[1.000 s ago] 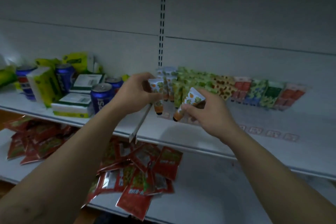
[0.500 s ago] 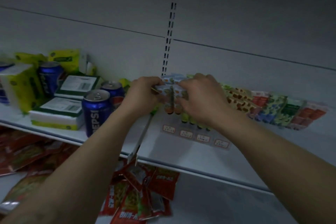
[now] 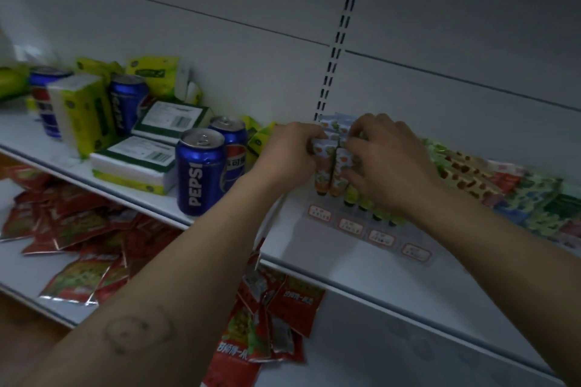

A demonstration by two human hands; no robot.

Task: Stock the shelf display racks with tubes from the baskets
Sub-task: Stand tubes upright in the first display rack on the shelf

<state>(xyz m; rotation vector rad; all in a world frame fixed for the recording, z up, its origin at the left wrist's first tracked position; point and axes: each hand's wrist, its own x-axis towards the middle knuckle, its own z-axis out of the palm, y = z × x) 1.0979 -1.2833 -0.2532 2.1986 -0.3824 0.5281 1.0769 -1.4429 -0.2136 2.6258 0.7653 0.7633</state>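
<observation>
Two small tubes with orange caps and fruit print stand side by side at the left end of a clear display rack [image 3: 374, 229] on the middle shelf. My left hand [image 3: 290, 154] grips the left tube [image 3: 323, 174]. My right hand [image 3: 390, 163] holds the right tube [image 3: 340, 177] and covers the green-capped tubes [image 3: 364, 203] behind it. More rows of printed tubes [image 3: 465, 176] fill the rack to the right. No basket is in view.
Pepsi cans [image 3: 199, 171], tissue packs [image 3: 80, 113] and flat green-edged boxes [image 3: 135, 163] crowd the shelf on the left. Red snack packets [image 3: 78, 229] lie scattered on the lower shelf. A slotted upright [image 3: 338, 44] runs up the back wall.
Both hands carried their tubes from in front of the rack into its left end. The tubes now stand together, and the view has come closer to the shelf.
</observation>
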